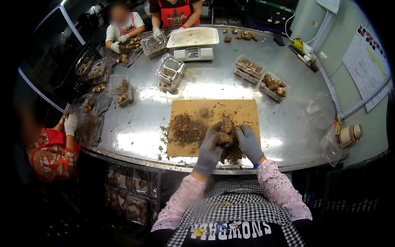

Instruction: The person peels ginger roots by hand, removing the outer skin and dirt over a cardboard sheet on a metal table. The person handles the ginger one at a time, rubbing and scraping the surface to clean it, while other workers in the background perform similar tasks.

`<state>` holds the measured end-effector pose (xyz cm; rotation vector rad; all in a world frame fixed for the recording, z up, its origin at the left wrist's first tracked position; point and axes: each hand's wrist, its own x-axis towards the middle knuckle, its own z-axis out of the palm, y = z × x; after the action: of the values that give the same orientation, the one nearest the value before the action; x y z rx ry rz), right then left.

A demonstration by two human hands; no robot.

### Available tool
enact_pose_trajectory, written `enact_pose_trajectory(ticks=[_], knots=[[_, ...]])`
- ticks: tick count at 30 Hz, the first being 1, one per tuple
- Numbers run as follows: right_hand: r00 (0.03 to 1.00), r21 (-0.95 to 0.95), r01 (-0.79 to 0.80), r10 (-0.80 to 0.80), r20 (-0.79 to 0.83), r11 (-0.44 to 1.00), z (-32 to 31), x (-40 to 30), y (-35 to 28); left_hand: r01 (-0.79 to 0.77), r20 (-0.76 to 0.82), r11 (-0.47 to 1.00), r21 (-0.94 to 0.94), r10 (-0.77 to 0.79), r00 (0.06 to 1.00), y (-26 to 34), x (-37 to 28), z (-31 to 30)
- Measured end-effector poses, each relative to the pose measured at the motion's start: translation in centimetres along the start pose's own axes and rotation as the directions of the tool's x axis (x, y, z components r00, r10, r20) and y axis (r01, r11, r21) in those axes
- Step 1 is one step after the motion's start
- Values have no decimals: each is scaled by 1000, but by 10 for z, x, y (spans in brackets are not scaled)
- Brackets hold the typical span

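My left hand [210,149], in a grey work glove, is closed on a brown root vegetable [224,138], which looks like taro. Another taro-like tuber [227,124] lies just above it on a cardboard sheet [213,105]. At the right side of these tubers is my right hand [249,142], gloved in grey, with its fingers bent towards them; whether it grips anything is hidden. A heap of brown peelings and soil [186,129] covers the left part of the cardboard, and more crumbs [233,154] lie between my hands.
On the metal table [148,123] stand clear clamshell boxes of tubers [169,74], open punnets [273,86] and a weighing scale [193,53]. Loose tubers [247,35] lie at the far edge. Co-workers stand at the far side and left. A knife [297,54] and cup [350,136] are at right.
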<state>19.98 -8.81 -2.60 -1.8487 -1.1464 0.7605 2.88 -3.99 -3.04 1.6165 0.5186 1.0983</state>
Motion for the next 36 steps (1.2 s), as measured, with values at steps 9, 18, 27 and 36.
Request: enact_pose_trajectory(ticks=[9, 18, 27, 36], knots=[[984, 375, 125, -162, 68, 919, 16, -16, -42, 311, 75, 527, -791, -421, 904, 12, 3, 15], [991, -247, -127, 132, 3, 961, -13, 14, 8, 266, -34, 920, -289, -288, 957, 21, -4, -2], [974, 232, 190, -213, 76, 954, 2, -29, -31, 296, -5, 909, -292, -311, 950, 15, -5, 0], [912, 128, 381, -395, 107, 916, -1, -32, -49, 585, 343, 346, -733, -555, 758, -6, -15, -13]])
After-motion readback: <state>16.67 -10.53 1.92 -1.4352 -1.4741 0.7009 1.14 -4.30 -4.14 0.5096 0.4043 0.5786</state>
